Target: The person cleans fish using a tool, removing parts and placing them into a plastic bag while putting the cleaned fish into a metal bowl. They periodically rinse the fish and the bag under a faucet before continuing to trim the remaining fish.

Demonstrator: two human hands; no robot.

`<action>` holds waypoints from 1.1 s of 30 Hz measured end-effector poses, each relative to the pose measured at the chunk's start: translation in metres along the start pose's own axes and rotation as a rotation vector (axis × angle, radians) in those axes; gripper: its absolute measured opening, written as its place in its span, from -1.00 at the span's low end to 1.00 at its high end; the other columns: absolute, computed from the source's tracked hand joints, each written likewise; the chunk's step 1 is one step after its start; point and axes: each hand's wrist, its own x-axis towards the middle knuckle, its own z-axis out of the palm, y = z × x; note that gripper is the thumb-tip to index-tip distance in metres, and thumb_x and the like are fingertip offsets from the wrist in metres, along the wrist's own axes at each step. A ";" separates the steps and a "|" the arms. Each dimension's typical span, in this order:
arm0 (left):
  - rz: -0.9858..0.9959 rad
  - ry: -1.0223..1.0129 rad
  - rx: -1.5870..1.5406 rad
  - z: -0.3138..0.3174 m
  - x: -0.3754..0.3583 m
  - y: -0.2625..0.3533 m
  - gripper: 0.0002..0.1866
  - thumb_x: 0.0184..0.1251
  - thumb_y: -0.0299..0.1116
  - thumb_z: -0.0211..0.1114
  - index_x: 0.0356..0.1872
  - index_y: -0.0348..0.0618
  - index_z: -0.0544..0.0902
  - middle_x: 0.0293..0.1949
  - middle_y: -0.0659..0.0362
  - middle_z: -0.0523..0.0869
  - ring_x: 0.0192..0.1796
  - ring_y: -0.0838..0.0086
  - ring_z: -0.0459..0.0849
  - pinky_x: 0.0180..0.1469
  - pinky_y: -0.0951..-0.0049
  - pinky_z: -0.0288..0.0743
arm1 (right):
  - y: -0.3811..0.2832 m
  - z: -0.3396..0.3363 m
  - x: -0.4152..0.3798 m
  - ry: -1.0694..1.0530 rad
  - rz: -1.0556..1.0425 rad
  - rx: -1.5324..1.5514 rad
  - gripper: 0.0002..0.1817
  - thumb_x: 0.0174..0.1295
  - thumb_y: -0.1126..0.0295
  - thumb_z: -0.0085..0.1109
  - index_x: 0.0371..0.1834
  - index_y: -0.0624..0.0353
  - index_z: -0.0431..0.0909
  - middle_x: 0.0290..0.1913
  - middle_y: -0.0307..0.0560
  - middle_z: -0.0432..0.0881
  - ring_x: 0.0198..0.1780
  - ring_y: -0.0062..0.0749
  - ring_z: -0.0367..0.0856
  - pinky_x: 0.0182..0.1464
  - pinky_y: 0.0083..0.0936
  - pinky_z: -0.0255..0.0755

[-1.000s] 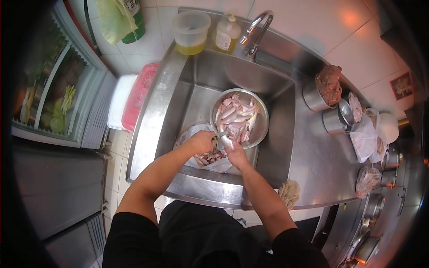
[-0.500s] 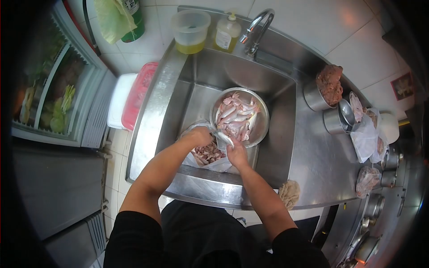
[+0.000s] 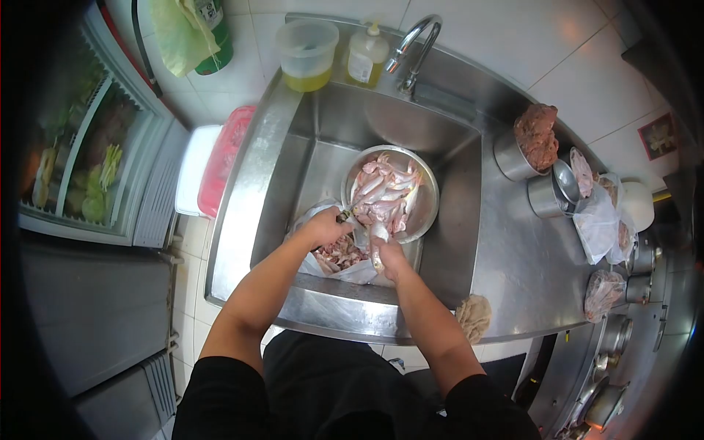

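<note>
My right hand (image 3: 391,258) is closed around a small silvery fish (image 3: 378,246), held over the near rim of a round metal bowl. More pinkish fish (image 3: 389,192) are heaped in the bowl (image 3: 431,213), which sits in the steel sink (image 3: 447,253). Left of the fish, my left hand (image 3: 327,226) grips a small dark tool (image 3: 343,216), mostly hidden by the fingers. Below both hands, a clear plastic bag (image 3: 357,273) lies open in the sink with reddish fish scraps (image 3: 339,254) inside.
A faucet (image 3: 414,62), soap bottle (image 3: 367,57) and plastic tub (image 3: 306,59) stand behind the sink. On the right counter are a pot of raw meat (image 3: 536,139), another pot (image 3: 546,196), bags (image 3: 595,227) and a cloth (image 3: 474,317).
The fish in my right hand has turned from slanting to nearly upright, and that hand has shifted slightly. My left hand has moved a little left, away from the fish.
</note>
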 end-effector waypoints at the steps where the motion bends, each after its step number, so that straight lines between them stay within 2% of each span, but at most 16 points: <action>1: 0.004 -0.002 0.022 0.004 0.000 -0.004 -0.52 0.15 -0.18 0.27 -0.03 -0.40 0.54 -0.10 -0.20 0.68 -0.03 0.10 0.68 0.05 0.20 0.52 | -0.001 -0.005 0.007 -0.089 0.127 0.202 -0.63 0.37 0.31 0.01 0.18 0.23 0.42 -0.04 0.02 0.61 0.00 -0.13 0.60 0.06 -0.23 0.49; 2: 0.006 -0.006 0.045 0.010 -0.002 -0.009 -0.49 0.12 -0.19 0.30 0.01 -0.38 0.53 -0.06 -0.22 0.67 0.03 0.06 0.66 0.10 0.19 0.50 | 0.001 -0.008 0.013 -0.179 0.256 0.405 -0.64 0.39 0.32 -0.01 0.17 0.25 0.41 -0.07 -0.01 0.61 -0.02 -0.17 0.60 0.06 -0.24 0.49; 5: 0.204 0.101 0.178 0.041 -0.004 -0.019 -0.56 0.09 -0.17 0.37 -0.12 -0.29 0.57 -0.21 -0.12 0.71 -0.12 0.06 0.70 -0.04 0.16 0.53 | -0.021 0.007 -0.007 -0.220 0.161 0.706 -0.72 0.33 0.37 0.04 0.04 0.22 0.49 -0.18 -0.03 0.58 -0.16 -0.25 0.60 -0.14 -0.28 0.54; 6: 0.252 0.126 0.124 0.048 -0.008 -0.016 -0.56 0.05 -0.18 0.43 -0.10 -0.21 0.57 -0.21 -0.09 0.69 -0.10 0.04 0.66 -0.03 0.17 0.51 | -0.026 0.010 -0.006 -0.225 0.175 0.714 -0.74 0.36 0.39 -0.03 0.04 0.22 0.46 -0.15 -0.03 0.59 -0.10 -0.21 0.62 -0.12 -0.21 0.56; 9: 0.352 0.208 0.122 0.056 -0.018 -0.010 -0.54 0.02 -0.17 0.49 -0.10 -0.16 0.56 -0.21 -0.06 0.67 -0.06 0.05 0.63 0.00 0.19 0.49 | -0.032 0.018 -0.011 -0.170 0.093 0.715 -0.73 0.38 0.42 -0.11 0.08 0.22 0.43 -0.13 -0.03 0.61 -0.05 -0.17 0.63 -0.13 -0.19 0.59; 10: 0.361 0.223 0.170 0.058 -0.017 -0.013 -0.50 -0.01 -0.15 0.53 -0.07 -0.12 0.56 -0.17 -0.03 0.66 -0.03 0.04 0.61 0.02 0.21 0.47 | -0.033 0.021 -0.012 -0.083 0.149 0.757 -0.72 0.41 0.44 -0.18 0.12 0.18 0.40 -0.06 -0.02 0.60 -0.02 -0.14 0.64 -0.15 -0.17 0.62; 13: 0.424 0.247 0.250 0.059 -0.014 -0.022 -0.54 0.01 -0.16 0.52 -0.11 -0.12 0.58 -0.18 -0.01 0.67 -0.05 0.05 0.62 0.02 0.18 0.48 | -0.038 0.020 -0.020 -0.047 0.180 0.692 -0.70 0.39 0.45 -0.12 0.16 0.20 0.36 0.01 0.01 0.56 -0.05 -0.15 0.65 -0.20 -0.21 0.64; 16: 0.374 0.166 0.156 0.056 -0.016 -0.025 -0.61 0.09 -0.18 0.48 -0.13 -0.13 0.61 -0.23 0.00 0.69 -0.10 0.04 0.65 0.00 0.15 0.49 | -0.039 0.017 -0.024 -0.025 0.197 0.529 -0.64 0.37 0.44 -0.01 0.22 0.18 0.28 0.04 0.02 0.54 -0.12 -0.20 0.66 -0.23 -0.26 0.64; 19: 0.315 0.184 0.072 0.056 -0.019 -0.031 -0.68 0.21 -0.19 0.40 -0.14 -0.19 0.63 -0.33 0.01 0.71 -0.27 0.19 0.71 -0.18 0.21 0.57 | -0.041 0.021 -0.032 0.064 0.053 0.316 -0.57 0.35 0.41 0.09 0.25 0.15 0.23 0.03 0.01 0.53 -0.16 -0.24 0.65 -0.27 -0.31 0.64; 22: 0.078 0.054 -0.230 0.055 -0.013 -0.030 -0.70 0.32 -0.23 0.30 -0.07 -0.23 0.61 -0.39 0.05 0.71 -0.42 0.42 0.70 -0.44 0.36 0.54 | -0.045 0.023 -0.034 0.027 0.011 0.196 -0.55 0.38 0.38 0.07 0.27 0.11 0.18 0.02 -0.02 0.53 -0.14 -0.27 0.64 -0.24 -0.31 0.63; 25: -0.113 -0.084 -0.722 0.045 -0.019 -0.024 -0.74 0.40 -0.29 0.22 -0.04 -0.25 0.57 -0.41 0.11 0.68 -0.50 0.56 0.64 -0.59 0.52 0.44 | -0.058 0.024 -0.036 -0.028 0.016 0.125 -0.64 0.39 0.26 0.14 0.19 0.04 0.38 -0.01 -0.13 0.58 -0.13 -0.34 0.63 -0.22 -0.41 0.58; 28: -0.109 -0.060 -0.882 0.046 -0.011 -0.039 -0.79 0.43 -0.33 0.16 -0.04 -0.23 0.54 -0.41 0.13 0.67 -0.51 0.54 0.61 -0.61 0.54 0.39 | -0.059 0.024 -0.035 -0.199 0.082 0.520 -0.55 0.34 0.22 0.21 0.17 0.18 0.32 -0.08 -0.08 0.55 -0.17 -0.42 0.62 -0.28 -0.53 0.56; 31: -0.085 0.101 -0.886 0.050 -0.015 -0.035 -0.81 0.45 -0.33 0.14 -0.08 -0.23 0.52 -0.41 0.15 0.65 -0.53 0.53 0.58 -0.59 0.53 0.39 | -0.063 0.032 -0.045 -0.200 -0.048 0.107 -0.58 0.31 0.17 0.26 0.04 0.23 0.44 -0.19 -0.13 0.60 -0.27 -0.49 0.63 -0.35 -0.63 0.48; 32: -0.075 0.134 -0.880 0.050 -0.016 -0.030 -0.81 0.44 -0.34 0.14 -0.07 -0.23 0.52 -0.41 0.15 0.64 -0.52 0.53 0.59 -0.59 0.53 0.39 | -0.063 0.039 -0.051 -0.153 -0.128 0.086 -0.64 0.29 0.21 0.29 -0.03 0.26 0.50 -0.26 -0.14 0.64 -0.37 -0.52 0.63 -0.37 -0.62 0.45; 33: -0.065 0.167 -0.873 0.050 -0.017 -0.026 -0.81 0.44 -0.35 0.14 -0.07 -0.23 0.52 -0.40 0.14 0.64 -0.51 0.53 0.59 -0.58 0.53 0.40 | -0.063 0.042 -0.050 -0.155 -0.130 0.065 -0.65 0.29 0.25 0.28 -0.02 0.26 0.49 -0.26 -0.13 0.65 -0.37 -0.51 0.62 -0.39 -0.61 0.45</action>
